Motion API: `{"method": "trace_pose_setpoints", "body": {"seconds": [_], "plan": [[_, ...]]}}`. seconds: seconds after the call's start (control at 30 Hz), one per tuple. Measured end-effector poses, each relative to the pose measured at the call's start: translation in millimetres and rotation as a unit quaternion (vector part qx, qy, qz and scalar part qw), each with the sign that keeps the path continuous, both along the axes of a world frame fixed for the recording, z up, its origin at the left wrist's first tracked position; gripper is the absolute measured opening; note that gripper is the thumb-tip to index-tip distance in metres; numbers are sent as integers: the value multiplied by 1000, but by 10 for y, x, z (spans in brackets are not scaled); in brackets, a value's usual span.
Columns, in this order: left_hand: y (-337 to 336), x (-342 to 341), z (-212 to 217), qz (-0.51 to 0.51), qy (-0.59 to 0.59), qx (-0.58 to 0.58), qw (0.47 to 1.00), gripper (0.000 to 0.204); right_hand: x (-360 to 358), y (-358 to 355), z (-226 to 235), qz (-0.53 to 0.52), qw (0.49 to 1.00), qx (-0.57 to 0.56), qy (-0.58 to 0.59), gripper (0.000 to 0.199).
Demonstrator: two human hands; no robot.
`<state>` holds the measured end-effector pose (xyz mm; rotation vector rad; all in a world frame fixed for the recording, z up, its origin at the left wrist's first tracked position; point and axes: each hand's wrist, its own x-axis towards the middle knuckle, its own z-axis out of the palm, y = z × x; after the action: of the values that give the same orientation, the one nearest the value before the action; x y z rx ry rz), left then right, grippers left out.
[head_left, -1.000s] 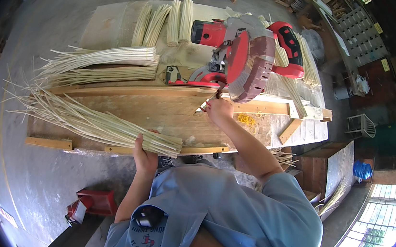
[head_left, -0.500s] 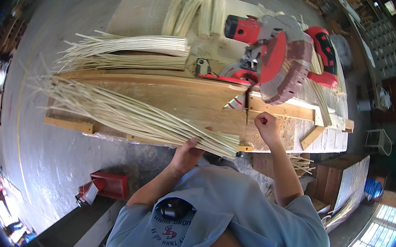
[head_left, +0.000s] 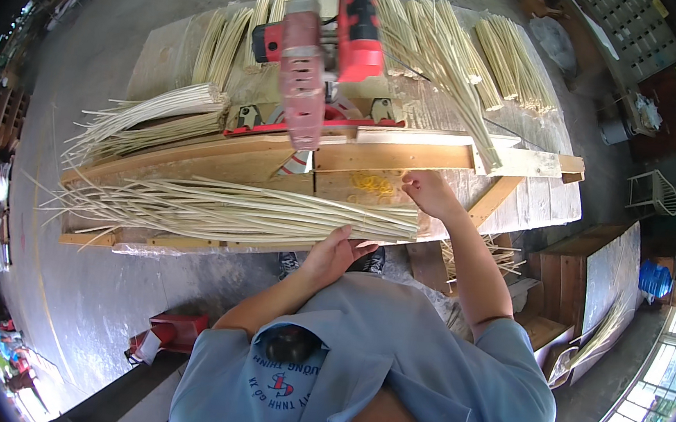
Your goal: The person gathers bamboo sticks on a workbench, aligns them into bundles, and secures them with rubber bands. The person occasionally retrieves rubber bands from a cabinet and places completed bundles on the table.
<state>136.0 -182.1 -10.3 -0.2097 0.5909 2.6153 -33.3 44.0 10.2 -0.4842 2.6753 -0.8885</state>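
A long bundle of pale cane strips (head_left: 231,210) lies across the workbench, with its even ends to the right and its loose ends fanned to the left. My left hand (head_left: 335,258) is at the bundle's near edge, thumb and fingers apart, not wrapped around it. Beyond the right end of the bundle, my right hand (head_left: 430,193) is closed with bent fingers. What it may pinch is too small to make out. Several yellow rubber bands (head_left: 372,183) lie on the bench just left of that hand.
A red miter saw (head_left: 307,76) stands behind the wooden fence (head_left: 393,161), its blade tip (head_left: 297,162) showing at a slot. More cane bundles (head_left: 514,61) lie at the back and left. A wooden cabinet (head_left: 587,270) stands at the right; a red box (head_left: 177,332) is low left.
The view has swung right, so the saw appears farther left. The bundle now lies straighter along the bench. My left hand has loosened from around it, and my right hand is beside the rubber bands.
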Motion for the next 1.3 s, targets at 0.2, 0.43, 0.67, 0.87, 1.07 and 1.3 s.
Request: {"method": "trace_pose_setpoints", "body": {"seconds": [0.2, 0.43, 0.67, 0.87, 1.07, 1.3], "plan": [[573, -96, -31, 18, -35, -14, 999, 51, 221, -578, 715, 174, 979, -60, 91, 19], [618, -214, -274, -31, -9, -21, 999, 62, 281, -1060, 331, 267, 954, 51, 124, 15], [496, -269, -349, -39, 24, -45, 998, 59, 327, -1405, 775, 306, 942, -119, 72, 14], [499, -304, -195, -11, -27, -28, 999, 54, 705, -1860, 1574, 343, 883, -314, 61, 12], [434, -434, -302, -111, -146, -72, 980, 44, 610, -831, 1546, 272, 880, -386, 49, 11], [571, -451, 44, -272, -9, -267, 925, 36, 1403, 1518, 615, -267, 908, -109, 305, 3]]}}
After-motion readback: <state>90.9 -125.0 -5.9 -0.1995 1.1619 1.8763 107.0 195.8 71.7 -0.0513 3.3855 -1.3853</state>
